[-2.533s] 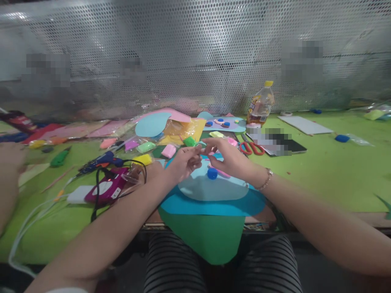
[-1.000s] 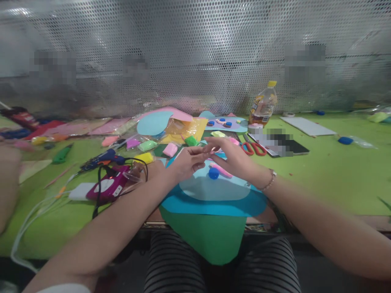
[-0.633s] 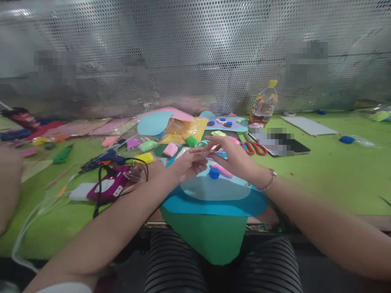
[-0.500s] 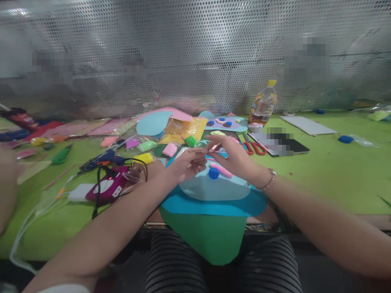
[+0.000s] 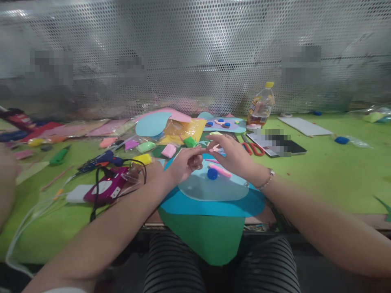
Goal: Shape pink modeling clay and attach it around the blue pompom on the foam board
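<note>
My left hand (image 5: 185, 162) and my right hand (image 5: 233, 156) meet above a stack of paper sheets, light blue (image 5: 214, 188) on darker blue (image 5: 210, 205) on green (image 5: 207, 238). The left hand is curled with its index finger stretched toward the right hand. The right hand's fingertips pinch together near that finger; whatever lies between them is too small to name. A blue clay ball (image 5: 211, 173) and a pink clay roll (image 5: 220, 170) lie on the light blue sheet just under my right hand.
Small clay packets, pink (image 5: 168, 150), green (image 5: 189, 141) and yellow (image 5: 142, 159), lie to the left with a blue glue gun (image 5: 99, 159) and a magenta device (image 5: 105, 188). Red scissors (image 5: 253, 148), a phone (image 5: 282, 145) and a bottle (image 5: 260, 106) stand to the right. Another person's arm (image 5: 6, 183) shows at far left.
My left hand has curled tighter and its index finger now points at the right hand. The right hand has lifted slightly, fingertips still together. The clay ball and roll have not moved.
</note>
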Action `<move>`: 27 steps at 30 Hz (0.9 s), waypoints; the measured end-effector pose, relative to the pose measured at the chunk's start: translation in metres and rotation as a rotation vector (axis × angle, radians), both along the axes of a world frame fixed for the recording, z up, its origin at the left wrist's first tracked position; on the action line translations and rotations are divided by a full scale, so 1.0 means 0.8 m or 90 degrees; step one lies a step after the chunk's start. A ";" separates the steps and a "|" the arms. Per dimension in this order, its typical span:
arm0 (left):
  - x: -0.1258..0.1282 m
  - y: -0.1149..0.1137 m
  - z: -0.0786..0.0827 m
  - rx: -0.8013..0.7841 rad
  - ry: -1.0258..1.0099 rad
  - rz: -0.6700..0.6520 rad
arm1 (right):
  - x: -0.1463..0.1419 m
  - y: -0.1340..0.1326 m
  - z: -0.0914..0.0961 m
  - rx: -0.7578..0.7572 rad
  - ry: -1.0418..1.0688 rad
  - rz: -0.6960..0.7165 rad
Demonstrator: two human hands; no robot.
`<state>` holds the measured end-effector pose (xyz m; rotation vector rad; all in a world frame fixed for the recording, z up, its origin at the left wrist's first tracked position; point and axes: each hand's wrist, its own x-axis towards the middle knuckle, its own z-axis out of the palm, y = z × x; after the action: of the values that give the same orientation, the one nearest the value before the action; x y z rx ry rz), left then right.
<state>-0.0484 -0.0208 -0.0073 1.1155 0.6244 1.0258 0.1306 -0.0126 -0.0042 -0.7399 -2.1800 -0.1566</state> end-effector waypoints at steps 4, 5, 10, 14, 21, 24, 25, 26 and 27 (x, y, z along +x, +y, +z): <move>-0.001 0.002 -0.001 -0.031 -0.014 0.005 | 0.000 0.000 0.000 0.001 -0.007 0.000; -0.002 0.002 -0.001 -0.047 -0.024 0.005 | 0.001 0.000 0.001 -0.005 -0.010 -0.004; -0.008 0.009 0.001 -0.148 -0.090 -0.004 | 0.002 0.002 0.000 -0.028 -0.007 -0.026; -0.009 0.020 -0.002 -0.127 -0.064 0.037 | 0.006 0.010 -0.003 -0.070 0.041 -0.042; -0.016 0.040 -0.018 0.092 0.322 0.188 | 0.020 0.042 -0.016 -0.279 0.002 -0.015; -0.027 0.045 -0.015 0.204 0.478 0.212 | 0.023 0.049 -0.021 -0.326 -0.011 -0.006; -0.032 0.046 -0.013 0.233 0.508 0.223 | 0.023 0.050 -0.022 -0.332 -0.011 -0.006; -0.036 0.047 -0.010 0.259 0.530 0.237 | 0.023 0.051 -0.023 -0.336 -0.013 -0.005; -0.041 0.049 -0.008 0.283 0.545 0.252 | 0.023 0.051 -0.024 -0.339 -0.016 -0.001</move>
<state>-0.0812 0.0182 -0.0137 1.8991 1.3835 1.0199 0.1492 0.0285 -0.0236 -1.0322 -2.2651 0.4324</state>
